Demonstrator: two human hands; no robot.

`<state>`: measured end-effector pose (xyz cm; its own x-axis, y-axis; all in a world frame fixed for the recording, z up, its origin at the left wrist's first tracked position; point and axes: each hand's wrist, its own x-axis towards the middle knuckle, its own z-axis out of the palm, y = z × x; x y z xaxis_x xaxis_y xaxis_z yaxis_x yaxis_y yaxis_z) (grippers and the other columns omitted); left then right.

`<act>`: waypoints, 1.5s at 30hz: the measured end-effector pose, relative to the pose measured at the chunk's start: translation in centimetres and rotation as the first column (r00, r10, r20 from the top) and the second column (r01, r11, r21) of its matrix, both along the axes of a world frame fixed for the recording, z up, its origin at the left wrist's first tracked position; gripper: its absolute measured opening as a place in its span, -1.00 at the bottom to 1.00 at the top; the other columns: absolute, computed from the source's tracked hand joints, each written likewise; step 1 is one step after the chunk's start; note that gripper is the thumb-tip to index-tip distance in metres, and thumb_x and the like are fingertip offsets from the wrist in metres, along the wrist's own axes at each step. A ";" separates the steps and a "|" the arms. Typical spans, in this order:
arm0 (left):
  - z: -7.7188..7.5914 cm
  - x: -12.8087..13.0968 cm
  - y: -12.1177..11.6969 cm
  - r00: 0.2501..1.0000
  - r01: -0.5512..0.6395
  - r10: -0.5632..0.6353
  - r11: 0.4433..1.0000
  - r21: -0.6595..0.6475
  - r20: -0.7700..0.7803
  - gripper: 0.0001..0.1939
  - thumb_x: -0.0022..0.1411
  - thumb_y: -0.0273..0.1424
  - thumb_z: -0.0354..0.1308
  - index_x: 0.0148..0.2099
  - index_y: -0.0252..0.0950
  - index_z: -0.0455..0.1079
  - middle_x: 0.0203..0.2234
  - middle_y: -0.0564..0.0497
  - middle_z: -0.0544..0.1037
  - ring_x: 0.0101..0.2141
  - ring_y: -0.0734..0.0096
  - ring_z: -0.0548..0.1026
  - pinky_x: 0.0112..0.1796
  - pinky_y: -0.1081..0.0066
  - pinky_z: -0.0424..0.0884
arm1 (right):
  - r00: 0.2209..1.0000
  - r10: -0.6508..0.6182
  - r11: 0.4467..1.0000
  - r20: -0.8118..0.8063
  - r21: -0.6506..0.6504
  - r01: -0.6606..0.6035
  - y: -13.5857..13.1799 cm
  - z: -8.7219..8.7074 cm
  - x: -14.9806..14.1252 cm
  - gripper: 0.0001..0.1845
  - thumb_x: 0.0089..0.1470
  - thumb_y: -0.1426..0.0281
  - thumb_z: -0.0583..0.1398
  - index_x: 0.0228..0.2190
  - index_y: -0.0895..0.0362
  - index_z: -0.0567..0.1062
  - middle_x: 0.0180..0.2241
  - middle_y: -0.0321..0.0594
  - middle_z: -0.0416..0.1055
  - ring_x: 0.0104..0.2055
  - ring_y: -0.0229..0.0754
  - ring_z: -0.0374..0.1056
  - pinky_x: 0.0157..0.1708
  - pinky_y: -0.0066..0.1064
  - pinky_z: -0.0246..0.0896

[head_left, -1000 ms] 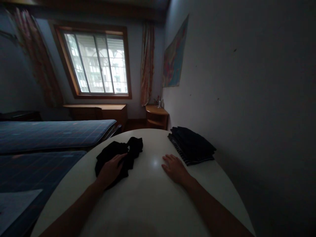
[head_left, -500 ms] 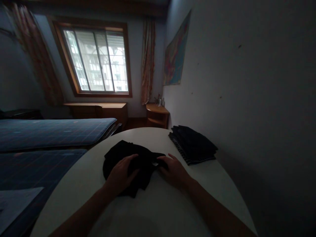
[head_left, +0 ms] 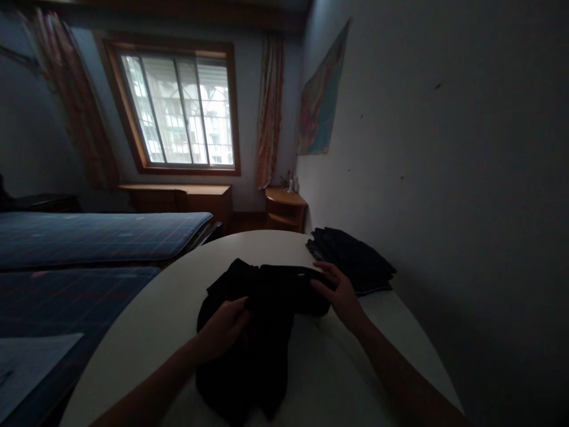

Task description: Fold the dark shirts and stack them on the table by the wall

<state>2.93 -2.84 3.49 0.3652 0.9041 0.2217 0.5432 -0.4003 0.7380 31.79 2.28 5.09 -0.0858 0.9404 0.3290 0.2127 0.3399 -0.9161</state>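
A black garment [head_left: 267, 350] lies partly spread on the white round table [head_left: 155, 308], its lower part reaching toward me. It is too dark to tell its exact kind; a small pale mark shows near its upper edge. My left hand [head_left: 229, 326] pinches the cloth near the middle of its left side, fingertips closed. At the upper right end, my right hand [head_left: 340, 296] has the garment's edge between thumb and fingers. Just beyond that hand sits a stack of folded dark clothes [head_left: 355, 258], close to the wall.
Left of the table are beds with blue plaid mattresses [head_left: 89, 237], and a pale sheet [head_left: 35, 362] lies on the nearer one. A wooden desk [head_left: 200, 190] stands under the window, with a corner shelf [head_left: 284, 196] beside it. The wall [head_left: 466, 237] runs along the right.
The black garment has been opened out from a bunched heap, stretching to the right and toward me. My right hand has moved right and slightly up with its edge; my left hand shifted a little right.
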 end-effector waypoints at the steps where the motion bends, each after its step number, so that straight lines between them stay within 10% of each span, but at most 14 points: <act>1: 0.4 0.1 -0.2 0.995 -0.038 0.039 0.999 -0.016 0.090 -0.68 0.35 -0.16 -0.09 -0.33 -0.25 0.30 -0.58 0.07 0.51 -0.60 0.42 0.47 -0.52 0.47 0.35 | 0.998 -0.004 1.000 -0.066 -0.011 0.003 0.0 0.1 0.3 -0.38 -0.03 0.11 0.30 0.05 0.01 0.37 -0.11 -0.15 0.52 -0.10 -0.01 0.48 -0.11 -0.16 0.40; 5: 1.0 -0.6 0.5 0.865 -0.318 0.315 0.946 -0.059 0.391 -0.63 0.25 -0.06 0.03 -0.19 -0.28 0.35 -0.62 0.09 0.50 -0.56 0.32 0.52 -0.44 0.38 0.43 | 0.992 0.086 0.996 -0.093 0.006 -0.086 0.1 -0.4 0.7 -0.14 -0.02 0.08 0.31 0.25 -0.04 0.15 0.14 -0.07 0.37 0.08 0.03 0.39 0.08 -0.06 0.30; 10: -0.5 -1.8 2.2 0.749 -0.366 0.433 0.901 -0.232 0.502 -0.34 0.16 0.05 0.08 0.12 -0.36 0.28 -0.16 -0.22 0.60 -0.15 0.07 0.60 -0.10 0.14 0.47 | 0.894 0.276 0.961 0.353 -0.099 -0.257 -0.2 -2.5 0.5 0.23 -0.21 0.14 0.44 0.35 0.09 -0.03 0.32 0.09 0.07 0.33 0.14 0.04 0.30 0.04 -0.08; 16: -3.6 0.1 0.7 0.943 -0.298 0.310 0.949 0.104 -0.124 0.09 0.01 -0.07 0.28 0.43 -0.34 -0.17 0.31 -0.36 0.14 0.28 -0.19 0.14 0.21 -0.16 0.10 | 0.830 0.292 0.954 0.476 -0.088 -0.285 -0.3 -3.0 0.5 -0.09 -0.04 0.39 0.29 0.30 0.12 0.11 0.17 0.05 0.32 0.16 0.05 0.30 0.16 -0.08 0.16; 24: -1.2 0.5 -0.3 0.851 -0.134 0.178 0.983 0.122 -0.494 -0.36 0.07 -0.48 0.01 0.25 -0.38 0.26 0.04 -0.29 0.52 0.02 -0.02 0.51 0.02 0.07 0.40 | 0.844 0.497 0.861 0.200 -0.235 -0.452 -0.9 0.4 2.2 -0.28 -0.06 0.39 0.29 0.17 0.10 0.30 -0.04 -0.12 0.48 -0.03 -0.03 0.42 -0.03 -0.19 0.34; 30: 1.0 -1.3 0.2 0.985 -0.168 0.170 0.979 0.119 -0.006 -0.48 0.06 -0.40 -0.04 0.07 -0.28 0.43 -0.12 -0.09 0.62 -0.06 0.13 0.54 0.01 0.17 0.42 | 0.990 0.127 0.991 -0.068 -0.039 -0.130 0.2 0.8 2.8 -0.24 -0.05 0.25 0.33 0.17 0.04 0.26 -0.03 -0.09 0.49 0.00 0.01 0.43 0.01 -0.09 0.35; 34: 1.1 -3.5 2.0 0.885 -0.400 0.343 0.907 0.134 0.315 -0.51 0.11 -0.23 0.01 0.04 -0.33 0.45 -0.07 -0.11 0.60 -0.02 0.07 0.52 0.05 0.14 0.40 | 0.990 -0.090 0.989 -0.107 0.105 0.101 1.5 -0.4 2.0 -0.32 0.01 0.17 0.31 0.13 0.03 0.30 0.07 -0.05 0.42 0.13 0.04 0.34 0.16 0.00 0.20; 41: -2.3 -6.9 5.9 0.775 -0.546 0.514 0.838 -0.021 0.366 -0.41 0.10 -0.22 0.08 0.17 -0.34 0.35 0.07 -0.20 0.50 0.10 0.03 0.44 0.18 0.03 0.25 | 0.975 0.078 0.988 0.208 0.114 -0.104 1.4 -3.4 0.7 0.06 0.05 0.12 0.29 0.36 -0.06 -0.19 0.39 -0.05 -0.12 0.38 0.01 -0.07 0.31 0.06 -0.10; 45: -2.9 -6.7 5.5 0.798 -0.556 0.506 0.827 0.078 0.327 -0.34 0.22 -0.10 0.06 0.29 -0.30 0.19 0.22 -0.24 0.32 0.19 0.01 0.33 0.16 0.02 0.29 | 0.904 0.085 0.989 0.418 0.071 -0.126 0.1 -4.2 -0.4 0.32 -0.09 0.08 0.37 0.37 -0.03 -0.39 0.37 0.05 -0.07 0.37 0.09 -0.05 0.28 0.10 -0.09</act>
